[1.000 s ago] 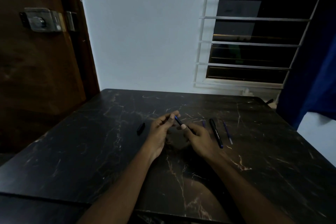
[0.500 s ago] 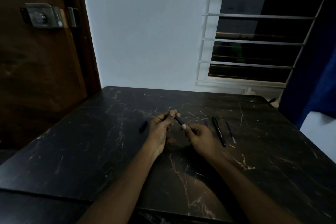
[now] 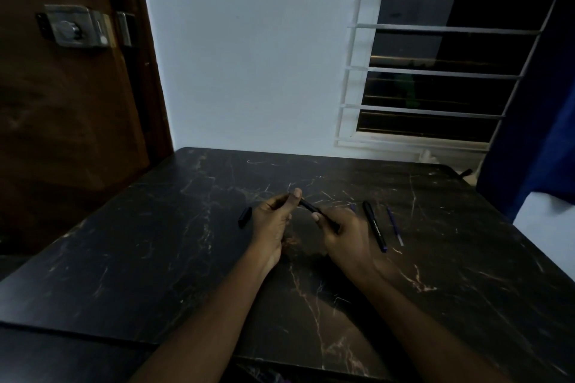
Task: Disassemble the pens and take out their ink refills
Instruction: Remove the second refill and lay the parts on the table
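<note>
A dark pen [image 3: 311, 208] is held above the middle of the marble table [image 3: 155, 258] by both hands. Its far end is pinched between the thumb and fingers of the left hand [image 3: 273, 221], and its near part is gripped inside the closed right hand [image 3: 345, 236]. A small black cap [image 3: 245, 217] is seen on the table just left of the left hand. To the right, a second pen [image 3: 375, 226] is laid, and beside it a thin piece, probably a refill [image 3: 394, 225].
</note>
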